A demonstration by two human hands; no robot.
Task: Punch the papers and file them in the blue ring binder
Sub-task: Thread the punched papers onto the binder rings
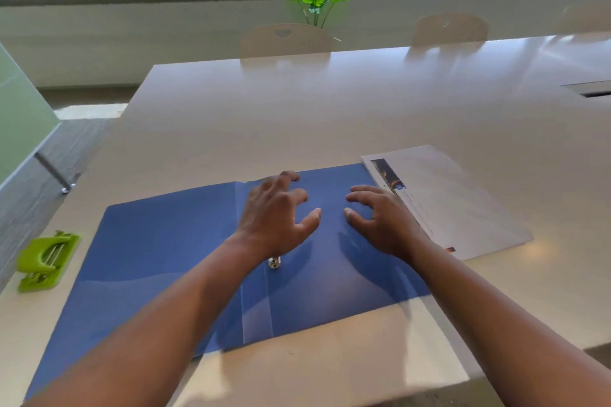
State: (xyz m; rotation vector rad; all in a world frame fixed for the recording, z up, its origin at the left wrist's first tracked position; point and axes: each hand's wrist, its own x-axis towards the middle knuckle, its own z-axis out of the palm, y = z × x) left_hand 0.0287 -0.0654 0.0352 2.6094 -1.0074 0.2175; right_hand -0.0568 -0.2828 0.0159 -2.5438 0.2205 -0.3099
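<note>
Head camera: a person's left hand [276, 211] and right hand [380, 218] hover with fingers spread and loosely curled, gripping nothing, above the blue ring binder [158, 251], which lies open flat on the white counter [330, 109], seemingly so its ring [274, 262] can take sheets. The papers [463, 201] wait stacked at the binder's right edge, apparently unfiled; the green hole punch [46, 261] sits at near left.

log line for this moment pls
blue ring binder: open flat | left hand, right hand: above it, empty | white printed papers: right | green hole punch: left
</note>
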